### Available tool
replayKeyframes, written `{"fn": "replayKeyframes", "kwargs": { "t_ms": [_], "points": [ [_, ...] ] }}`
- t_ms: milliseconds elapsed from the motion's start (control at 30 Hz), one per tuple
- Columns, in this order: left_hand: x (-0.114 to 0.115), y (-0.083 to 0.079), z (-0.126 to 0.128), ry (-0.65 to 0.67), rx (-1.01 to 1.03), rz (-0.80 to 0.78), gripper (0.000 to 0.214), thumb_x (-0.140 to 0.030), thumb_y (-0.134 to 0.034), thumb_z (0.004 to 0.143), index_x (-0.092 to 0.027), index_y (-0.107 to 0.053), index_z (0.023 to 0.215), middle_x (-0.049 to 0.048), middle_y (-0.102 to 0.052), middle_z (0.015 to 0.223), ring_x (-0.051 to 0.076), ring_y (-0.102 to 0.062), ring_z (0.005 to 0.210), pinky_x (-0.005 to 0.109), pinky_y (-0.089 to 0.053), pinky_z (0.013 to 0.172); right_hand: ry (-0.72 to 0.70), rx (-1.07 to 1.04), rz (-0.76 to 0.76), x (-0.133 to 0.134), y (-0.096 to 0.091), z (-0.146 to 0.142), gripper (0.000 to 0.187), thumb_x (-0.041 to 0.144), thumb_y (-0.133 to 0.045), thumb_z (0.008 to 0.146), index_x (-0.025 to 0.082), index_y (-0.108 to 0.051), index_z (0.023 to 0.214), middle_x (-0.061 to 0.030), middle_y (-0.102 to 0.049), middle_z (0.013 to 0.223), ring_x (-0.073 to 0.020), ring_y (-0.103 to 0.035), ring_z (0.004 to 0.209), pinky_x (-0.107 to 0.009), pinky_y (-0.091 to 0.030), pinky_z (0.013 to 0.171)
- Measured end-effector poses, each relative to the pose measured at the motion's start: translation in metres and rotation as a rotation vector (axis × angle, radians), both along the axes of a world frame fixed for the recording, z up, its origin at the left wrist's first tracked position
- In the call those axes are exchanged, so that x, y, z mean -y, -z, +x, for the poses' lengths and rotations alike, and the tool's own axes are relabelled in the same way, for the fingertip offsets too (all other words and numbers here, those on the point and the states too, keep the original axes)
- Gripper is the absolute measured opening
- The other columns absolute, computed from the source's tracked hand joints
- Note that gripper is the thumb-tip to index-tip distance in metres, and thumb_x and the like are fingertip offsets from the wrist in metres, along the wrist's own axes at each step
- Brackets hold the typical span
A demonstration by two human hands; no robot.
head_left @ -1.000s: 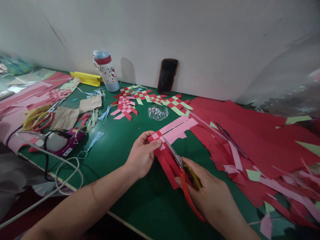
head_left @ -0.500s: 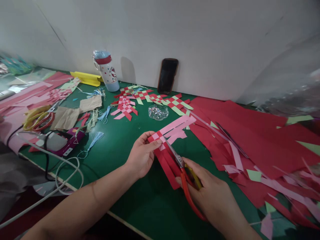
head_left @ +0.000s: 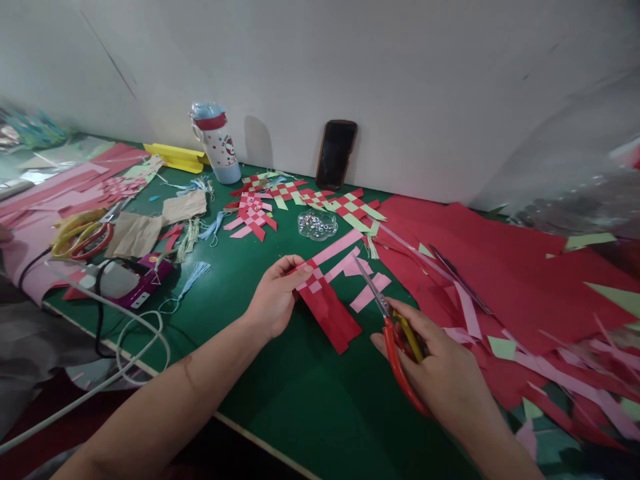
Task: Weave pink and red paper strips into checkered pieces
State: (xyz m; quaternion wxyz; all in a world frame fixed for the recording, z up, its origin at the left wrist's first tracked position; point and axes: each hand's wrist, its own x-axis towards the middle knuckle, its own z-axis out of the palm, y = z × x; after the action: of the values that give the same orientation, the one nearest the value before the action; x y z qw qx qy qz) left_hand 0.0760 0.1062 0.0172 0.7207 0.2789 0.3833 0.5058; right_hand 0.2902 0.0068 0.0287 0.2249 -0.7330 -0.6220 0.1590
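Note:
My left hand pinches a woven piece of red and pink paper strips by its checkered corner. Its red strips point down toward me, and a pink strip sticks out to the upper right. In my right hand are scissors with one red and one yellow handle. The blades point up and left, apart from the woven paper. Beside the blades a cut pink strip shows over the green table, and more pink scraps lie just behind.
Finished woven paper shapes lie near a clear dish of small beads or gems. A phone leans on the wall by a water bottle. Red sheets cover the right. Tassels, a purple power strip and cables sit left.
The scissors have moved right and away from the woven paper. A pink strip has come off it and now shows beside the blades. The paper has shifted slightly up and left.

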Motion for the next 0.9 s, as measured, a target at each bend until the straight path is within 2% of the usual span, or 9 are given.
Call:
{"fn": "replayKeyframes", "kwargs": {
  "t_ms": [167,300,367,533,667,767,900],
  "points": [
    [-0.003,-0.001,-0.007,0.133,-0.206,0.046,0.027,-0.026,-0.077,0.074,-0.017,-0.055,0.087,-0.0016,-0.060,0.075,0.010,-0.058,0.061,0.022,-0.047,0.058,0.016,-0.088,0.050,0.000,-0.004,-0.002,0.051,0.053,-0.064,0.079,0.026,-0.061,0.122,-0.0036,-0.074,0.089,-0.0216,-0.071,0.072,-0.028,-0.054,0.058],
    [-0.006,-0.001,-0.015,0.302,-0.394,0.089,0.048,-0.018,-0.079,0.070,-0.018,-0.054,0.110,0.0044,-0.065,0.085,0.014,-0.063,0.064,0.023,-0.046,0.053,0.049,-0.120,0.062,0.001,-0.003,-0.002,0.056,0.056,-0.064,0.078,0.025,-0.060,0.124,-0.0040,-0.074,0.089,-0.0212,-0.070,0.070,-0.029,-0.054,0.058],
    [-0.007,-0.001,-0.017,0.350,-0.420,0.102,0.052,-0.015,-0.079,0.070,-0.018,-0.053,0.115,0.0054,-0.066,0.084,0.015,-0.064,0.063,0.022,-0.046,0.052,0.058,-0.137,0.055,0.002,-0.003,-0.002,0.057,0.057,-0.064,0.078,0.024,-0.060,0.124,-0.0034,-0.074,0.088,-0.0201,-0.069,0.068,-0.029,-0.054,0.060],
    [-0.007,-0.001,-0.016,0.256,-0.351,0.058,0.049,-0.015,-0.078,0.070,-0.019,-0.054,0.112,0.0058,-0.065,0.089,0.017,-0.066,0.068,0.023,-0.050,0.053,0.083,-0.210,0.068,0.005,-0.009,-0.001,0.057,0.056,-0.065,0.077,0.023,-0.060,0.124,-0.0041,-0.074,0.091,-0.0200,-0.070,0.073,-0.028,-0.055,0.063],
    [-0.008,-0.005,-0.013,0.205,-0.218,0.028,0.042,-0.014,-0.077,0.073,-0.018,-0.054,0.108,0.0079,-0.066,0.098,0.018,-0.069,0.076,0.028,-0.056,0.064,0.018,-0.268,0.038,0.008,-0.015,-0.003,0.056,0.054,-0.064,0.078,0.023,-0.059,0.124,-0.0050,-0.074,0.093,-0.0201,-0.070,0.073,-0.027,-0.056,0.060],
    [-0.009,-0.008,-0.012,0.162,-0.109,0.000,0.043,-0.004,-0.075,0.070,-0.016,-0.054,0.106,0.0089,-0.067,0.099,0.017,-0.069,0.077,0.029,-0.057,0.069,-0.069,-0.237,-0.048,0.010,-0.016,-0.006,0.053,0.053,-0.063,0.079,0.026,-0.059,0.124,-0.0035,-0.074,0.089,-0.0203,-0.069,0.068,-0.030,-0.057,0.056],
    [-0.008,-0.010,-0.011,0.095,0.000,0.006,0.048,0.002,-0.074,0.067,-0.017,-0.054,0.106,0.0052,-0.067,0.089,0.015,-0.068,0.072,0.027,-0.056,0.069,-0.108,-0.145,-0.124,0.008,-0.014,-0.008,0.049,0.053,-0.064,0.079,0.029,-0.061,0.122,-0.0030,-0.075,0.096,-0.0217,-0.071,0.073,-0.032,-0.058,0.061]
  ]
}}
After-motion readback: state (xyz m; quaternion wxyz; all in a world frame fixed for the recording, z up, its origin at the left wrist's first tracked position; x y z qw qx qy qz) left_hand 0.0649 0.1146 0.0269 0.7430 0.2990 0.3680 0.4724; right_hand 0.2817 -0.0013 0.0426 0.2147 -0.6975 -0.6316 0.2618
